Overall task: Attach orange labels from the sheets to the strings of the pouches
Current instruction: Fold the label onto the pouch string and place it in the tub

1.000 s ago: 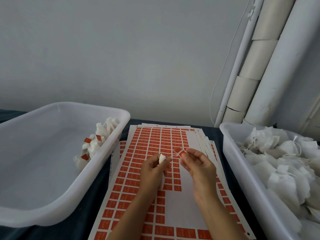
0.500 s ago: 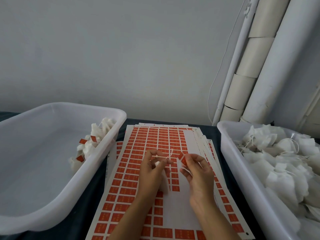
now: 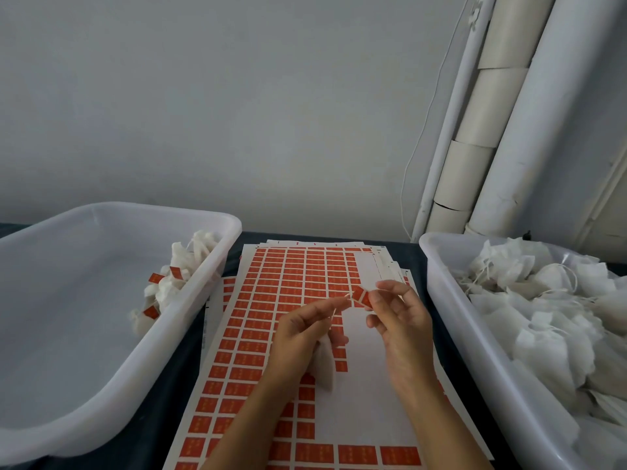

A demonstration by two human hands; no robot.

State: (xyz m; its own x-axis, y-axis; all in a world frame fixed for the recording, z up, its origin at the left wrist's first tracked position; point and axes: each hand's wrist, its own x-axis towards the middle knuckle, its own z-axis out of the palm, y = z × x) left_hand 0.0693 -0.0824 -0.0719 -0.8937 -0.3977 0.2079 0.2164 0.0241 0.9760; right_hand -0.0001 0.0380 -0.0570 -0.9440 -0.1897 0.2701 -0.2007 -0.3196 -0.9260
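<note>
An orange label (image 3: 361, 296), peeled from the sheet, is pinched between the thumb and fingertips of a person's right hand (image 3: 402, 318) above the middle of a stack of label sheets (image 3: 264, 320). The left hand (image 3: 302, 329) grips a thin string (image 3: 341, 306) between thumb and forefinger, its end reaching up to the label's left edge; whether string and label already touch cannot be told. A white pouch (image 3: 324, 362) hangs below the left hand, tucked under its curled lower fingers and held just over the top sheet.

The top sheet carries rows of orange labels on its left side and along its near edge, with a bare white strip (image 3: 364, 395) running down its right side under the hands. The stack lies on a dark table (image 3: 176, 385) between two white plastic tubs. The left tub (image 3: 112, 378) holds a small cluster of pouches bearing orange labels (image 3: 169, 283) against its right wall. The right tub (image 3: 475, 361) is heaped with white pouches and loose strings (image 3: 549, 320). Behind the right tub, pale rolls (image 3: 509, 137) lean against a grey wall (image 3: 237, 96)
</note>
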